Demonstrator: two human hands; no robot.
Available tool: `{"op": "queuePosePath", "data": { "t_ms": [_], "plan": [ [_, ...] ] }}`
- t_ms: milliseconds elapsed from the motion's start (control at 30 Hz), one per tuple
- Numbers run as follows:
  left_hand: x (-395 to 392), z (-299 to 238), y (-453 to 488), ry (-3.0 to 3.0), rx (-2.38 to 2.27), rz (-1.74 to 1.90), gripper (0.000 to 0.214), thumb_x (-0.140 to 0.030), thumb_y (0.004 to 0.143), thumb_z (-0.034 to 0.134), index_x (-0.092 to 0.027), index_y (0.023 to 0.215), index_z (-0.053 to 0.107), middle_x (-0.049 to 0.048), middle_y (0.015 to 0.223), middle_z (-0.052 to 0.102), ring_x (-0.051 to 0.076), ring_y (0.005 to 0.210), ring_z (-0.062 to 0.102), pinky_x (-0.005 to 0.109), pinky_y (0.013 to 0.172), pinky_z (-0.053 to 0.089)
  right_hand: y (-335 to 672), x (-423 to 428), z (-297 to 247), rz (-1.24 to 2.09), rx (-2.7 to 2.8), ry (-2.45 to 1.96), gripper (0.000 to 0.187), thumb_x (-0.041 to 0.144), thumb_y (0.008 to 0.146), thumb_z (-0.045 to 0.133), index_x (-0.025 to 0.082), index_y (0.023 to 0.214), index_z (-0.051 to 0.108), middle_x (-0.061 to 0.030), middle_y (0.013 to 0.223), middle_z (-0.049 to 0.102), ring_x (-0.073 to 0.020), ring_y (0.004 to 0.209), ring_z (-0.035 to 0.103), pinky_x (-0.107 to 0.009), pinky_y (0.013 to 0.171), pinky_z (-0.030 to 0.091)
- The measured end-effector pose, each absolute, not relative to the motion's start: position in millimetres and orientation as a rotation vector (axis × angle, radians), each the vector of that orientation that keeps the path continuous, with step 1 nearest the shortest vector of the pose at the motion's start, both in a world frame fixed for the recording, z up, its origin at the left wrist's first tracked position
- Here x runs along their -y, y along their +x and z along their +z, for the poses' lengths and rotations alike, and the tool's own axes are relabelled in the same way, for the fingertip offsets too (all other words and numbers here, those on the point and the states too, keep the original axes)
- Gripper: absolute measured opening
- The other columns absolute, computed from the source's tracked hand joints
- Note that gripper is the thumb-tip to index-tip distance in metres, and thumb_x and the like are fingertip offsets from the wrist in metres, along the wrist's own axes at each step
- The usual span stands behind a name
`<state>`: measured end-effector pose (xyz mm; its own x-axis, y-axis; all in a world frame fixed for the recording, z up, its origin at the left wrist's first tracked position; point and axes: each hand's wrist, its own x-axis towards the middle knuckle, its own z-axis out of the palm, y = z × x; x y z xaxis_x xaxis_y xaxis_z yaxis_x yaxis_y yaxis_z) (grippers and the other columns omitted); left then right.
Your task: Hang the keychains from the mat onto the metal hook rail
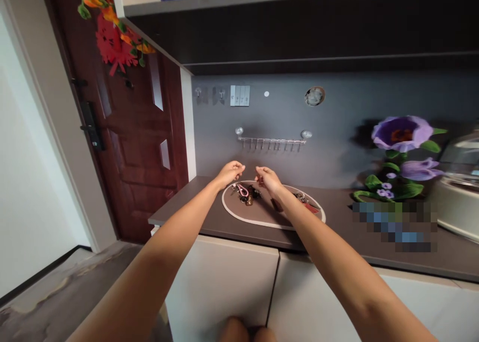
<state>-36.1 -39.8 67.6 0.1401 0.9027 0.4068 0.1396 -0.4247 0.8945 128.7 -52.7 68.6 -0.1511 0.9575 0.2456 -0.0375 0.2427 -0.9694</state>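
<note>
My left hand (230,174) is raised above the left part of an oval brown mat with a pale rim (256,223), its fingers pinched together. Facing it a short gap away, my right hand (268,178) is curled, thumb against fingers; a small brownish thing seems to hang below its fingertips, too small to name. On the mat, under the left hand, lies a bunch of keys (250,194) with a pink loop (242,189). More small items, among them a red piece (312,208), lie at the mat's right side, partly hidden by my right forearm.
A clear rail with several hooks (272,141) is fixed to the grey wall behind the hands. Purple fuzzy flowers (402,135) and a rounded cream appliance (460,202) stand to the right. An overhanging shelf (299,28) is above. A dark red door (140,157) is at left.
</note>
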Motion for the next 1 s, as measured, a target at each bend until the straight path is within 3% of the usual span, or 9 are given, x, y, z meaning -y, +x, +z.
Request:
{"op": "queuePosePath", "data": {
  "t_ms": [133, 433, 833, 1000],
  "plan": [
    [17.5, 59.3, -39.6, 1.979, -1.282, 1.449, 0.014, -0.029, 0.075, 0.051, -0.016, 0.077, 0.052, -0.0031, 0.056, 0.05, 0.008, 0.052, 0.044, 0.022, 0.055, 0.035, 109.2, 26.9, 60.3, 0.928, 1.409, -1.039, 0.011, 0.029, 0.077, 0.046, 0.02, 0.084, 0.047, 0.004, 0.057, 0.053, -0.0074, 0.049, 0.047, -0.018, 0.049, 0.036],
    [-5.2, 28.4, -59.1, 2.473, -1.457, 1.166, 0.016, -0.02, 0.077, 0.045, -0.017, 0.078, 0.061, 0.0052, 0.082, 0.061, 0.016, 0.079, 0.053, 0.027, 0.074, 0.039, 115.9, 7.8, 31.9, 0.317, 1.858, -1.075, 0.018, 0.026, 0.077, 0.046, 0.019, 0.09, 0.057, -0.0041, 0.087, 0.061, -0.0134, 0.078, 0.053, -0.027, 0.077, 0.039],
    [-11.0, 19.1, -67.6, 2.717, -1.306, 0.837, 0.03, -0.011, 0.073, 0.049, -0.022, 0.098, 0.059, 0.0053, 0.096, 0.059, 0.02, 0.093, 0.049, 0.031, 0.086, 0.035, 112.2, 6.2, 20.3, 0.164, 1.973, -1.163, 0.016, 0.017, 0.077, 0.045, 0.018, 0.082, 0.06, -0.0046, 0.083, 0.063, -0.0143, 0.076, 0.054, -0.026, 0.074, 0.038],
    [-13.9, 15.5, -66.9, 2.775, -1.246, 0.771, 0.027, -0.012, 0.072, 0.051, -0.024, 0.095, 0.059, 0.0037, 0.096, 0.059, 0.02, 0.094, 0.047, 0.032, 0.089, 0.032, 112.3, 6.3, 21.1, 0.164, 1.96, -1.197, 0.015, 0.018, 0.077, 0.046, 0.018, 0.082, 0.06, -0.0048, 0.084, 0.063, -0.0144, 0.076, 0.054, -0.026, 0.074, 0.038]
  ]
}}
